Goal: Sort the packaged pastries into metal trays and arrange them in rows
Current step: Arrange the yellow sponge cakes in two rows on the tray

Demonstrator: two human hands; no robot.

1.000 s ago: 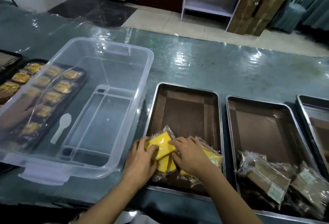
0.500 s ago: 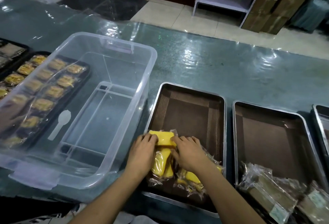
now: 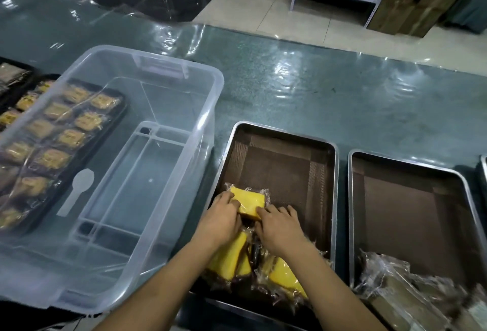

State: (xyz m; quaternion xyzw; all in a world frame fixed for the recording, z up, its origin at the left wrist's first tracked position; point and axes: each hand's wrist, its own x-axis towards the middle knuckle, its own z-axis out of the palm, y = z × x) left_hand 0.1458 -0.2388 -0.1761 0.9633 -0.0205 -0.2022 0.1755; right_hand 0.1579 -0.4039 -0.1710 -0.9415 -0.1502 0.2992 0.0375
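Head view: left hand [image 3: 222, 218] and right hand [image 3: 280, 228] both pinch a yellow pastry pack [image 3: 249, 203], flat in the near-left part of the middle tray [image 3: 334, 199]. More yellow packs [image 3: 283, 275] lie piled under the wrists; brown packs [image 3: 395, 288] in right tray [image 3: 351, 225], clear bin [image 3: 208, 109] left.

Dim, cool light leaves white glare streaks on the plastic-covered surface [image 3: 303, 88] beyond the clear bin [image 3: 110, 172], whose walls haze what lies behind, while edges bow with wide-angle distortion and the near-right corner smears into blur.
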